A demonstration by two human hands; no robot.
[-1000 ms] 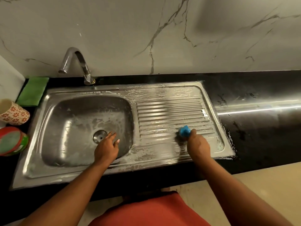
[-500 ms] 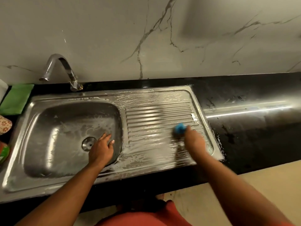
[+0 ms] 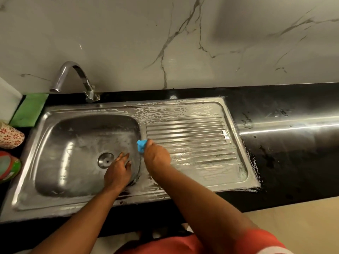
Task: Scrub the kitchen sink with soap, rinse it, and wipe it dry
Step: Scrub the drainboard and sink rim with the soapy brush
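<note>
1. Wall cladding [image 3: 128, 43] veined like marble is seen behind everything; no writing is carried on it.
2. Table [image 3: 284, 143], black and glossy, is set against that wall. Suds are spattered on it just beside the sink's right edge.
3. Sink [image 3: 55, 204], the thing to be cleaned, is let into the left part of the table, with the basin [image 3: 60, 153] on the left and the ribbed drainboard [image 3: 192, 136] on the right. Foam is spread over the drainboard and rims, so soaping is judged to be under way, with rinsing and drying not yet done.
4. Tap [image 3: 73, 77] is mounted behind the basin, its spout arched over the back left corner; no running water is seen.
5. Green cloth [image 3: 30, 109] is laid flat at the sink's back left corner, probably kept aside for the wipe.
6. Patterned cup [image 3: 10, 137] is placed at the left edge, well apart from the foam.
7. Left hand [image 3: 118, 169] is laid with its fingers nearly straight against the basin's right wall, with nothing held, seemingly as a brace.
8. Right hand [image 3: 156, 156] is closed round a blue scrubber [image 3: 141, 144], which is pressed onto the ridge between basin and drainboard.
9. Small label [image 3: 226, 134] is fixed at the drainboard's right end; nothing on it can be read.
</note>
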